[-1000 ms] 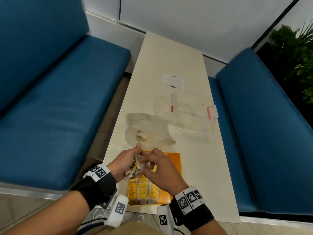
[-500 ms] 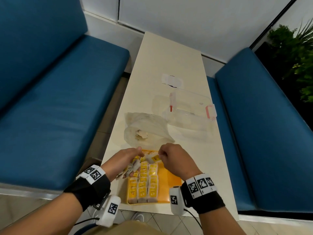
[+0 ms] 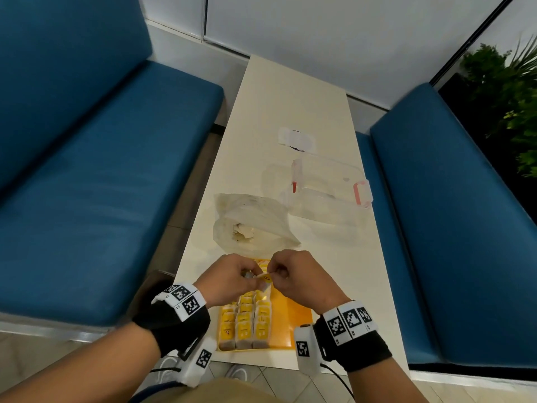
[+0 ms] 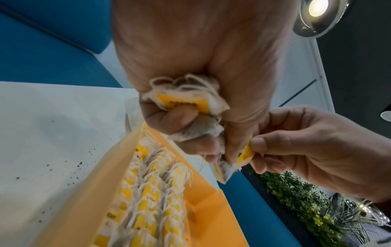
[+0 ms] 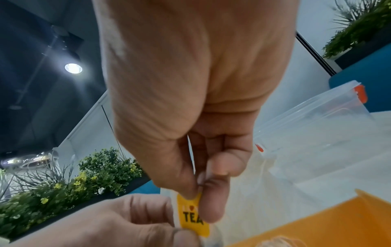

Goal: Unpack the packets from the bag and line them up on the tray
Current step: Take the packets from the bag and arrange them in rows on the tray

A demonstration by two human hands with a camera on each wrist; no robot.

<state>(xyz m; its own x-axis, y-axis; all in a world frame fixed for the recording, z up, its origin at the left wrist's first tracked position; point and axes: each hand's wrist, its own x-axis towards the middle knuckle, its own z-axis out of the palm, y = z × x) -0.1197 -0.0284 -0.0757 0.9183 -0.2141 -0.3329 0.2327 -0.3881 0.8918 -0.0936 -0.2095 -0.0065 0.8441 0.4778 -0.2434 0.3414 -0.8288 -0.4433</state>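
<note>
Both hands are working close together above the far end of the tray (image 3: 293, 321). Her or his left hand (image 3: 229, 279) is clenching a crumpled bunch of tea packets (image 4: 186, 100), fingers curled tight around them, apparently as a store to draw from one at a time. At its side, the right hand (image 3: 296, 276) is pinching the yellow tag of a single packet (image 5: 193, 215) between thumb and forefinger, probably teasing it free of the bunch so it can be laid flat.

On the orange tray, near the person's edge of the surface (image 3: 290, 106), three neat columns of packets (image 3: 247, 324) are already lying side by side along its left half, while the right half is showing bare orange; that looks like where the next column is going. Just beyond the tray, the thin plastic bag (image 3: 250, 225) is lying slumped with its mouth toward the person, and a few pale packets seem to be sitting inside, so the unpacking is looking well along but unfinished. A clear lidded box (image 3: 328, 190) is standing to the bag's right.
</note>
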